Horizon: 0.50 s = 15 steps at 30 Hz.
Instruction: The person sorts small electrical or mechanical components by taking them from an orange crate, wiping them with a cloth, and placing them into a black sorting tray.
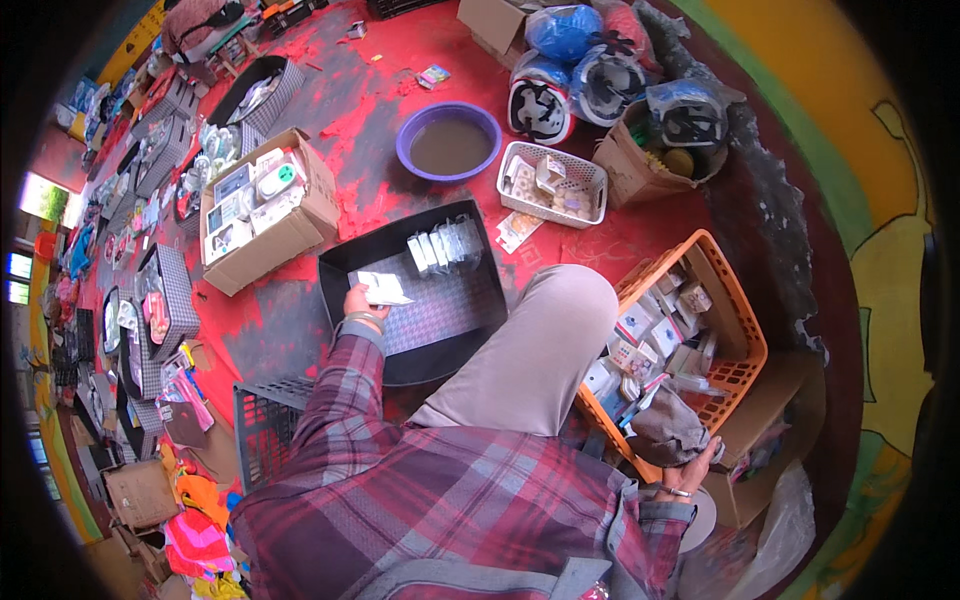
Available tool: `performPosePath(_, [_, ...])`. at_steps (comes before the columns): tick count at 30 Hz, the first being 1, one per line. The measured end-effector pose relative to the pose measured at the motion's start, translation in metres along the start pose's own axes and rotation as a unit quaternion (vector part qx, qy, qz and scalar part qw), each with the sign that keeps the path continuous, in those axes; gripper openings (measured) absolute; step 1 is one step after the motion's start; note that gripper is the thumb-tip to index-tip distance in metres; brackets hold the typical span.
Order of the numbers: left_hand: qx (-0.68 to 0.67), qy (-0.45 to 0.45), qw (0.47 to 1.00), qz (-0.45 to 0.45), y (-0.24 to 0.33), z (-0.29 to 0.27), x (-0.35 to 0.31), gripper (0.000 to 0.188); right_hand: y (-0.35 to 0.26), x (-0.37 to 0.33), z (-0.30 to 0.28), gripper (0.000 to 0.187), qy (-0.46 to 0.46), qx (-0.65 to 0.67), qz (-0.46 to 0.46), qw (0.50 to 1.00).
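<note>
My left hand [364, 306] is closed on a white packet [384, 289] over the left side of a black bin [415, 340] with a checked lining. Inside that bin, several small clear-wrapped packs [443, 247] stand in a row at the far side. Off to the right, my right hand [697, 468] grips a grey-brown cloth [670, 428] at the near rim of an orange plastic crate [708, 258]. Small boxes and packets [650, 335] fill much of the crate. My raised knee is between the bin and the crate.
Beyond the bin stand a purple basin [450, 108] of murky water, a white basket [555, 205], and bagged helmets [540, 105]. A full cardboard box [262, 262] sits to the left, with a dark crate [262, 425] nearer me. Checked bins [172, 300] line the far left.
</note>
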State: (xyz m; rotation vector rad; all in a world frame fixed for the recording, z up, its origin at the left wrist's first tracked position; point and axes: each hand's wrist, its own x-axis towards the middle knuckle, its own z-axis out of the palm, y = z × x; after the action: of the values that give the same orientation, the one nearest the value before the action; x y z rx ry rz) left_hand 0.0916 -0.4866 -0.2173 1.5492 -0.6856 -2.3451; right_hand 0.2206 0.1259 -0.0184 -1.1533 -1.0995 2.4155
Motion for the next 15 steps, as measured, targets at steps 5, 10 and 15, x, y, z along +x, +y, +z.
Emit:
performPosePath(5, [0.221, 0.032, 0.964, 0.145, -0.005, -0.116, 0.175, 0.031, 0.02, 0.006, -0.003, 0.05, 0.008, 0.002, 0.057, 0.998])
performPosePath(10, [0.231, -0.004, 0.948, 0.218, -0.07, -0.003, 0.134, 0.036, 0.016, -0.01, 0.013, 0.049, 0.016, -0.048, 0.034, 0.998])
performPosePath(15, [0.064, -0.047, 0.963, 0.259, -0.089, 0.036, 0.163, 0.036, 0.027, 0.001, 0.017, 0.049, -0.003, -0.063, 0.034, 0.997])
